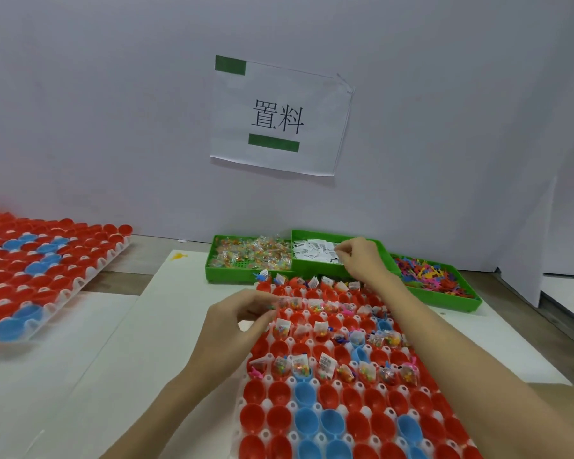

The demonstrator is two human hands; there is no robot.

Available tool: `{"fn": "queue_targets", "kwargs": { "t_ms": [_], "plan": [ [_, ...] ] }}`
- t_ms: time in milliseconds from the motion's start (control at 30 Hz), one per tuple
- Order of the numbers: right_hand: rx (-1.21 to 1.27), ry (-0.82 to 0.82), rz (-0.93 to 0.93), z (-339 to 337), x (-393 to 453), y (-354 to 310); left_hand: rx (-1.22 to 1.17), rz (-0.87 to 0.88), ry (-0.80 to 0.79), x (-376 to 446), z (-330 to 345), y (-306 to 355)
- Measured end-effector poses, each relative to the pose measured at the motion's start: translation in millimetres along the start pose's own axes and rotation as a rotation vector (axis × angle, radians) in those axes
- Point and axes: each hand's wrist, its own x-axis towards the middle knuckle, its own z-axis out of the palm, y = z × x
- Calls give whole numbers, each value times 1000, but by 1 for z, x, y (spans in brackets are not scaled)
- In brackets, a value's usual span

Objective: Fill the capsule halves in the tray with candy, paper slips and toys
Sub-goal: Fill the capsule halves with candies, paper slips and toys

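While the right hand reaches into the middle bin, the left hand works at the tray's left edge, around the third row.

Fingers: right thumb and forefinger are pinched together over the slips, and look to hold one, but it's too small to confirm. Left fingers are curled with the tips together by a candy bag; I can't tell if they hold anything.

Progress, my read: roughly halfway on this tray.
- Far rows: most cups carry something, whether slips, candy bags or toys.
- Mixed in are bare red cups, e.g. the row just below the left hand, so filling looks patchy and not strictly row by row.
- Near three rows: red and blue halves, all bare.
- Few cups clearly show all three items, and many look partial.

Counts:
- Green bins: 3 in all, with candy on the left, slips in the middle and toys on the right. All still hold plenty.
- Trays: 2. The second tray sits well apart on the left, with nothing visible in its halves.
- Rows on the work tray: about 8 in view, bottom cropped.
- Blue halves in the bare rows: about 6 visible, the rest red.
- Cup total: can't count, since the arm covers the right side.

Left to do: the near rows, the gaps, then probably the second tray.
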Motion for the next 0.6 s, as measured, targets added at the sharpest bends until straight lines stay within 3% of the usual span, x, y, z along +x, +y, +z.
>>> {"fn": "queue_targets", "kwargs": {
  "t_ms": [233,600],
  "plan": [
    [57,47,254,17,31,4,47,83,48,2,-7,2],
    [149,187,202,8,16,21,85,49,46,0,-8,8]
  ]
}}
